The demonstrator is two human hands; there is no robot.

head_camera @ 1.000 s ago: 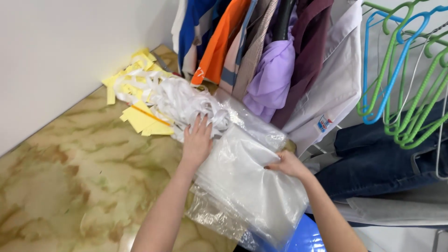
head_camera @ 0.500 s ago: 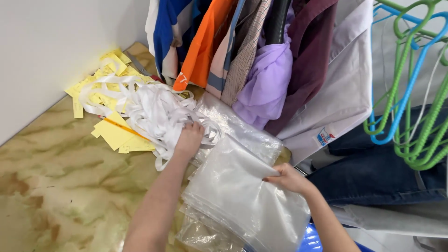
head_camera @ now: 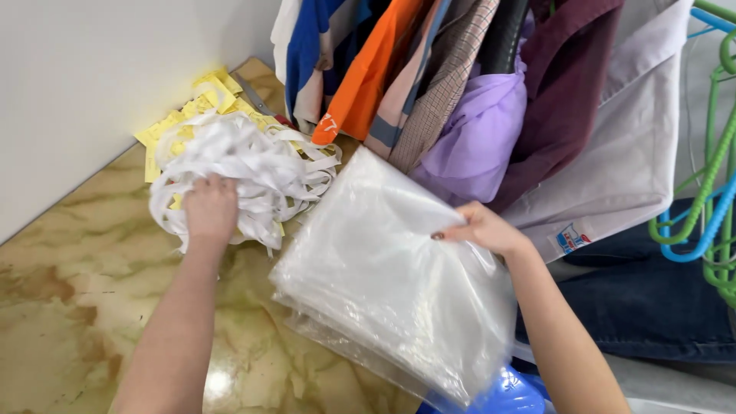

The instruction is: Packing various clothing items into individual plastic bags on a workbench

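Beside the stack of clear plastic bags, both hands work: sorting is under way.
Nearest, the stack lies on the marbled floor; the right hand pinches its top sheet, fingers together, forearm angled in from the stack's right. Left of the stack, the left hand presses palm-down into the white ribbon heap, its grip hidden. Next, likely, lifting one bag cleanly. Beyond the stack hang the garments.

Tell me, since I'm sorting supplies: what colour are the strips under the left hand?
White strips, seen in the head view, under the left hand.
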